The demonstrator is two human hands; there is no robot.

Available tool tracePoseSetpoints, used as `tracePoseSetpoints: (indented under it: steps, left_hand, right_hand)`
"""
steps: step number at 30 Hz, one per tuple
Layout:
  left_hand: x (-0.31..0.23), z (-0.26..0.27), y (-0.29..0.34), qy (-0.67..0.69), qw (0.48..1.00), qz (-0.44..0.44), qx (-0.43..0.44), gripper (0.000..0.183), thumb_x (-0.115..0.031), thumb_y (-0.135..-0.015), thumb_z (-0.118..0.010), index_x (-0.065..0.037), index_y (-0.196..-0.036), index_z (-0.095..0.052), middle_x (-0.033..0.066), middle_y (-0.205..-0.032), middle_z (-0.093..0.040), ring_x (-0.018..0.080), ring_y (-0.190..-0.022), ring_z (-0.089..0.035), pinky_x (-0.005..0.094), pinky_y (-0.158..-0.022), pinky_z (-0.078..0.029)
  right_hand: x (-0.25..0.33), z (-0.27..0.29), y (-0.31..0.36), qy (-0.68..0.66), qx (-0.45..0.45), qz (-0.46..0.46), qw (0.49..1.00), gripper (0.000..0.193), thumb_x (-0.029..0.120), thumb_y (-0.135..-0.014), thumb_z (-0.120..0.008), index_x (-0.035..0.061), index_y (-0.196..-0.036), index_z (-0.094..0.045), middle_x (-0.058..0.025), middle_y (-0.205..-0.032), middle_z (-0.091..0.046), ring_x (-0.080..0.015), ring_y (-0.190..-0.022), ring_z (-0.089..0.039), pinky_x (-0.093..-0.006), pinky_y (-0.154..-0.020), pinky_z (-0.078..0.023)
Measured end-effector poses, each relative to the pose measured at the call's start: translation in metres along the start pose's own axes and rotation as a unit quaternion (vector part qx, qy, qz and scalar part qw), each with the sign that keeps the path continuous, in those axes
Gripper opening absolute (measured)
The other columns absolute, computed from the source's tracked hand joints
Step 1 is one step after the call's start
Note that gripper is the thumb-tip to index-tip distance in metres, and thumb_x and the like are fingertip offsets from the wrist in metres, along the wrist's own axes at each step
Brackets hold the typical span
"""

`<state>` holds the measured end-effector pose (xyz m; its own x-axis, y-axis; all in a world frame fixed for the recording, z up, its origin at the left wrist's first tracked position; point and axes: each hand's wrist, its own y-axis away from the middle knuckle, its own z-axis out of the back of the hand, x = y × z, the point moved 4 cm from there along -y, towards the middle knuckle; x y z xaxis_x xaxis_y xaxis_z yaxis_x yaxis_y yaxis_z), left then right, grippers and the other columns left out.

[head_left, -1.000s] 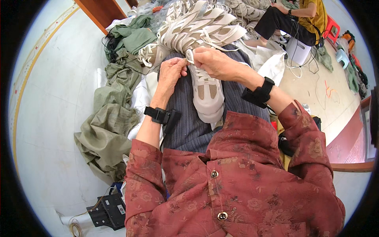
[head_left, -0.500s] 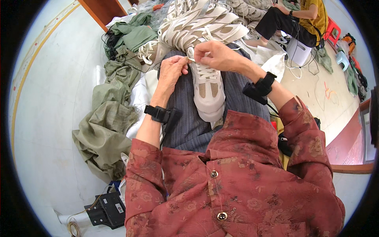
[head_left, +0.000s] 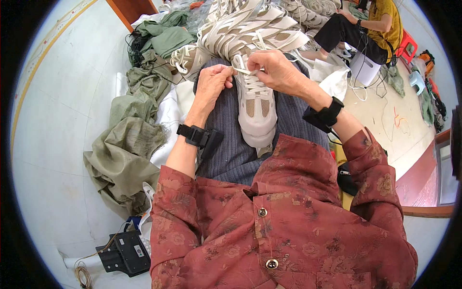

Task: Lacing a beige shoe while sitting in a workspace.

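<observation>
A beige-and-white sneaker (head_left: 258,126) rests on my lap, its toe toward me. White shoelace (head_left: 241,71) stretches between my two hands above the upper part of the lacing. My left hand (head_left: 211,86) is closed in a pinch on one part of the lace, just left of the shoe. Over the shoe's right side, my right hand (head_left: 276,72) pinches the lace too, its fingers bent. Part of the shoe's collar is hidden behind the right hand. Beyond my knees lies a big heap of similar shoe uppers (head_left: 250,31), with one loose piece (head_left: 185,59) at its left.
Green cloth (head_left: 127,139) and white cloth lie along my left side. A black flat device (head_left: 126,253) with a coiled cable is at lower left. At upper right another person (head_left: 380,29) sits near a white box (head_left: 363,67), a red stool (head_left: 408,47) and trailing cords.
My right hand has shifted slightly right and apart from the left, with more lace showing between them. The whole view has also tilted a little.
</observation>
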<state>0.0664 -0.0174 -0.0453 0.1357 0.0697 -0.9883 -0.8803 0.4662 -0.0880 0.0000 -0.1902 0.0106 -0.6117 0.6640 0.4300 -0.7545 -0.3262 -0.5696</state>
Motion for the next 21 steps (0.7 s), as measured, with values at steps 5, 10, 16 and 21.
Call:
tracePoseSetpoints:
  steps: [5,10,16,21]
  left_hand:
    - [0.002,-0.001,-0.001,0.008,1.000,-0.003,0.001,0.023,-0.025,-0.093,-0.062,-0.005,-0.089,-0.072,-0.0067,-0.070,-0.058,0.0007,-0.060,-0.051,0.0152,-0.055,-0.037]
    - [0.002,0.000,-0.001,0.008,1.000,0.002,-0.008,0.023,-0.025,-0.092,-0.063,-0.005,-0.088,-0.072,-0.0067,-0.070,-0.059,0.0007,-0.058,-0.051,0.0150,-0.053,-0.036]
    - [0.000,-0.001,0.000,-0.006,1.000,0.009,-0.017,0.022,-0.025,-0.092,-0.063,-0.005,-0.088,-0.072,-0.0069,-0.069,-0.059,0.0005,-0.058,-0.051,0.0149,-0.053,-0.036]
    - [-0.001,-0.001,0.000,-0.013,1.000,0.017,-0.023,0.021,-0.024,-0.092,-0.063,-0.006,-0.088,-0.072,-0.0071,-0.069,-0.059,0.0003,-0.058,-0.051,0.0150,-0.054,-0.036]
  right_hand:
    - [-0.002,-0.011,-0.001,0.036,-0.060,0.035,0.997,0.008,-0.004,-0.071,-0.053,-0.0014,-0.078,-0.056,-0.0168,-0.077,-0.059,-0.0382,-0.079,-0.061,-0.0452,-0.067,-0.047]
    - [-0.005,-0.010,-0.004,0.037,-0.084,0.028,0.995,0.008,-0.002,-0.070,-0.054,-0.0015,-0.076,-0.058,-0.0174,-0.075,-0.060,-0.0385,-0.077,-0.061,-0.0440,-0.066,-0.048]
    - [-0.023,-0.004,-0.007,-0.101,0.047,-0.116,0.987,0.010,0.001,-0.073,-0.062,-0.0020,-0.081,-0.066,-0.0044,-0.075,-0.063,-0.0123,-0.071,-0.057,-0.0293,-0.065,-0.048]
    - [-0.021,-0.002,-0.006,-0.124,0.061,-0.114,0.984,0.013,0.001,-0.067,-0.060,-0.0013,-0.078,-0.067,-0.0112,-0.066,-0.063,-0.0184,-0.062,-0.060,-0.0318,-0.060,-0.048]
